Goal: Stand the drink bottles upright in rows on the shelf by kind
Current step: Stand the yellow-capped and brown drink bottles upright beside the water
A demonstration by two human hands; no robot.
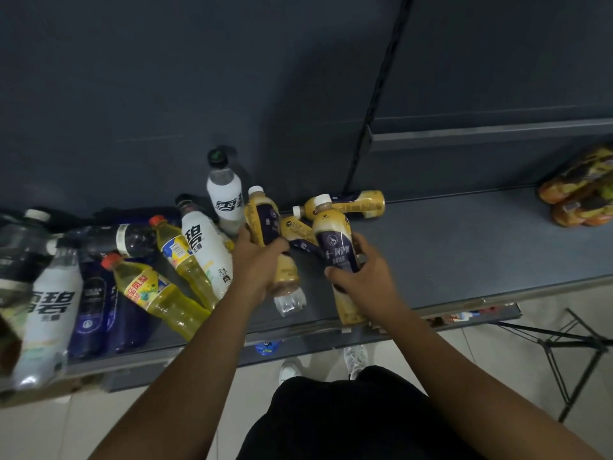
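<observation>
1. Gripping one milk tea bottle [265, 224] in the left hand [257, 263], fingers wrapped around its dark label, white cap tilted toward the back panel.
2. Clasping a second milk tea bottle [335, 247] in the right hand [361, 273], fingers curled around the label, base near the shelf's front edge.
3. Lying flat between and behind the hands: two more milk tea bottles, one [351, 204] against the back panel, one [298, 230] partly hidden.
4. Standing upright just left of the held bottles: a white Sprite bottle [225, 194]; leaning beside it, another white Sprite bottle [205, 250].
5. Heaped further left on the dark grey shelf [464, 247]: two yellow soda bottles [159, 293] with red caps, dark blue bottles [96, 313], a third Sprite bottle [49, 313], all tilted or lying.
6. Resting at the shelf's far right, well apart: an orange wrapped multipack [580, 194].
7. Showing below the shelf: pale tiled floor [497, 360], white shoes [355, 356], a black metal stand [564, 346].
</observation>
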